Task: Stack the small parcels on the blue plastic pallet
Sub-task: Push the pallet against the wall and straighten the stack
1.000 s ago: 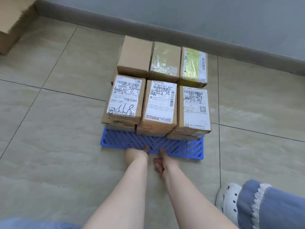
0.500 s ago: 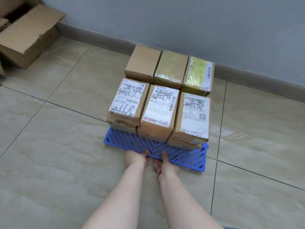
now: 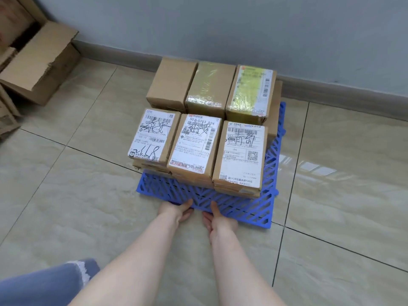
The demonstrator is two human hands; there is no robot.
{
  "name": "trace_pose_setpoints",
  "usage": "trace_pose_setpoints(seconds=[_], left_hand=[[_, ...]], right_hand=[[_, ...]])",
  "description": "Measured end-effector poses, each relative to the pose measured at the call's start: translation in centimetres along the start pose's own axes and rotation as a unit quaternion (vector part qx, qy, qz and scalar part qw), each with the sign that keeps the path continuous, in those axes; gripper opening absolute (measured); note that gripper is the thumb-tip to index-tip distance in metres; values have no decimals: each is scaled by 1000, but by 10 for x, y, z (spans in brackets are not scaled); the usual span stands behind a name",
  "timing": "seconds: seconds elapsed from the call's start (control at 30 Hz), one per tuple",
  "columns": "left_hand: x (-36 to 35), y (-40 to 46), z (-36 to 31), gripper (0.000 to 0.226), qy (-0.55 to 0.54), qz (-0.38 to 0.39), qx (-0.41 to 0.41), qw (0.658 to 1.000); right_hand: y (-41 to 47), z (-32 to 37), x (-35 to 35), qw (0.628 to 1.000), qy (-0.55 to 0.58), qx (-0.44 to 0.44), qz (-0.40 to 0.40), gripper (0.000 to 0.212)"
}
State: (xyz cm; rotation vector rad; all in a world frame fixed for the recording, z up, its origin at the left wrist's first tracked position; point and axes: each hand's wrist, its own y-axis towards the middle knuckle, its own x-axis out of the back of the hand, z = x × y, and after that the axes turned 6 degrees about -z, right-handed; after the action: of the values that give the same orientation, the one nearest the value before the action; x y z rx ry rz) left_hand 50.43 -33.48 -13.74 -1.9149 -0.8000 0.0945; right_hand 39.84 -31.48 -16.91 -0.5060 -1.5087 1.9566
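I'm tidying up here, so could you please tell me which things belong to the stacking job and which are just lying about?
Job:
- blue pallet
- parcels stacked on it
- left hand and right hand, gripping the pallet's near edge

Lying about:
- open cardboard boxes by the wall

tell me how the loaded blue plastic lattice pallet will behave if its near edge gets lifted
The blue plastic lattice pallet looks thin, so it may flex. The brown cardboard parcels sit loose in stacked layers, so they would probably slide toward the wall. Both hands grip only the middle.
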Motion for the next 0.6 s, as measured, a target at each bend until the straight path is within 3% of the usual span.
trace_pose_setpoints(seconds=[0.13,0.3,0.6], left_hand=[[2,14,-1,38,-26,18,-16,999],[-6,24,-10,27,-41,42,-20,998],[-17,30,-24,42,-53,68,-15,996]], right_hand=[[-8,-5,-6,998,6,65,-18,32],[-5,2,-18,995,38,87,-14,23],[-2,19,-34,996,25,84,-5,22]])
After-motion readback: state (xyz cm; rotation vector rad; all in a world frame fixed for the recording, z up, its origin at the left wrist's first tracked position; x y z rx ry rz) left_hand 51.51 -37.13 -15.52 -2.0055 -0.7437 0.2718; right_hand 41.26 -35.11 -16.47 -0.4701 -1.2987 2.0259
